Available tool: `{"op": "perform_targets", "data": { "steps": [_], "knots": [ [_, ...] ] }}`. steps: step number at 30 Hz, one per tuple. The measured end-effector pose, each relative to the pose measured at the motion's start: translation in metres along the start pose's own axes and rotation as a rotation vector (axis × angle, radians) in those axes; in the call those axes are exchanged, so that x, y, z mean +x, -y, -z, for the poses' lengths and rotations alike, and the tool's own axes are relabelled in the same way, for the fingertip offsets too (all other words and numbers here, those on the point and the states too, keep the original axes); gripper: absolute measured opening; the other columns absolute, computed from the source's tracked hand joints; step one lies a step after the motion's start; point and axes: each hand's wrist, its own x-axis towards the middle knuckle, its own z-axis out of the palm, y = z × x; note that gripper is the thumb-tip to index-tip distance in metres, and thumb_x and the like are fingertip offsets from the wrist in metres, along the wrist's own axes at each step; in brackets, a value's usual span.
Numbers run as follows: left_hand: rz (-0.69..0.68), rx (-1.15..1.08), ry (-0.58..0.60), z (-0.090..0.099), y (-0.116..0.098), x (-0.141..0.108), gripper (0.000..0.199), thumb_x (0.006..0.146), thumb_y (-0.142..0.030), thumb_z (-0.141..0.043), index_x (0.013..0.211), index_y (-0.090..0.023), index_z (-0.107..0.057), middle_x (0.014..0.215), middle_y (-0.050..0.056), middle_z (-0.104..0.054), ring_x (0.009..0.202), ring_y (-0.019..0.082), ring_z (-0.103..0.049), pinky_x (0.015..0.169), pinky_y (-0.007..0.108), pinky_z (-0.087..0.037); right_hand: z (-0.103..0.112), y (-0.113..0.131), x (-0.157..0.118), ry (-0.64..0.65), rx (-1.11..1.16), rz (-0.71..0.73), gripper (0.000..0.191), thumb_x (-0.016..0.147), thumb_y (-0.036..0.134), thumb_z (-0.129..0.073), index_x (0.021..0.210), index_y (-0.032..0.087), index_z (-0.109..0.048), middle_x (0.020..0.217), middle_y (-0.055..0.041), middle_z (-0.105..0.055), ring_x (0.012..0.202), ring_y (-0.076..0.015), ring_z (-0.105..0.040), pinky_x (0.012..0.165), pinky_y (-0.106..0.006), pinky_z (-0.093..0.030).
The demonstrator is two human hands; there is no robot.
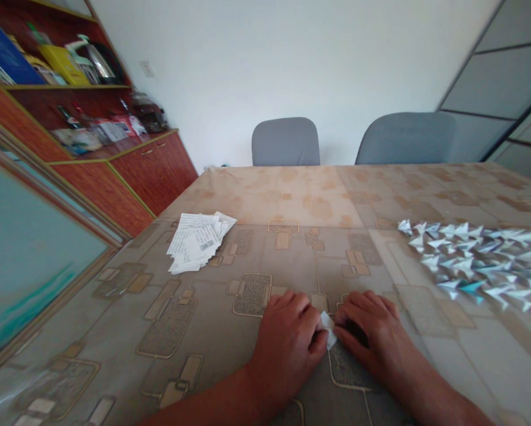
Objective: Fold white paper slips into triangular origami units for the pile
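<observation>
Between my two hands is a small folded piece of white paper (329, 330), low over the patterned tablecloth at the near middle of the table. My left hand (288, 340) pinches its left side between thumb and curled fingers. From the right, my right hand (372, 328) holds the other edge with thumb and fingertips. Much of the paper is hidden by the fingers. Off to the left lies a loose pile of printed paper slips (197, 242). On the right, several small folded paper pieces (473, 257) with pointed tips stand in rows.
The table (230, 195) has a brown patterned cover under clear plastic. Two grey chairs (285, 142) stand behind its far edge, against a white wall. At the left is a reddish wooden cabinet (154, 171) with a kettle (100, 62), bottles and packets on its shelves.
</observation>
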Motion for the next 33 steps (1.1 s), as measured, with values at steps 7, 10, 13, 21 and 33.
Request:
{"op": "perform_targets", "data": {
  "steps": [7,10,13,21,33],
  "knots": [
    [0.008,0.010,0.011,0.000,-0.001,0.002,0.012,0.078,-0.015,-0.061,0.069,-0.018,-0.054,0.077,0.001,-0.056,0.078,0.019,-0.051,0.069,0.033,-0.035,0.008,-0.010,0.003,0.105,0.039,0.004,0.015,0.084,0.013,-0.061,0.074,0.023,-0.062,0.075,-0.0009,-0.062,0.075,-0.0207,-0.056,0.071,-0.034,-0.038],
    [0.010,0.004,0.014,0.001,-0.001,0.002,0.011,0.077,-0.014,-0.061,0.070,-0.018,-0.055,0.078,0.001,-0.057,0.079,0.019,-0.051,0.070,0.034,-0.035,0.012,-0.016,0.005,0.123,0.085,0.011,0.014,0.085,0.014,-0.060,0.074,0.022,-0.062,0.074,-0.0014,-0.062,0.073,-0.0202,-0.057,0.068,-0.033,-0.040],
    [0.008,-0.002,0.012,0.001,-0.001,0.001,0.011,0.077,-0.014,-0.061,0.070,-0.019,-0.055,0.078,0.001,-0.057,0.079,0.019,-0.051,0.070,0.034,-0.035,0.011,-0.016,0.004,0.091,0.038,0.005,0.013,0.082,0.014,-0.063,0.072,0.022,-0.061,0.072,-0.0013,-0.061,0.072,-0.0207,-0.056,0.067,-0.034,-0.040],
    [0.000,-0.002,0.009,0.000,0.000,0.001,0.012,0.078,-0.013,-0.061,0.069,-0.018,-0.055,0.078,0.001,-0.057,0.078,0.019,-0.051,0.070,0.033,-0.035,0.009,-0.012,0.003,0.070,0.063,0.011,0.013,0.085,0.017,-0.061,0.074,0.024,-0.063,0.074,-0.0014,-0.063,0.074,-0.0209,-0.056,0.068,-0.034,-0.040],
    [0.005,-0.014,-0.005,-0.001,0.000,0.003,0.012,0.075,-0.014,-0.063,0.069,-0.018,-0.055,0.076,0.001,-0.056,0.077,0.019,-0.051,0.069,0.032,-0.034,-0.001,-0.006,0.002,0.031,0.036,-0.026,0.014,0.079,0.013,-0.069,0.071,0.023,-0.061,0.073,0.0000,-0.061,0.076,-0.0219,-0.053,0.071,-0.036,-0.035]
  ]
}}
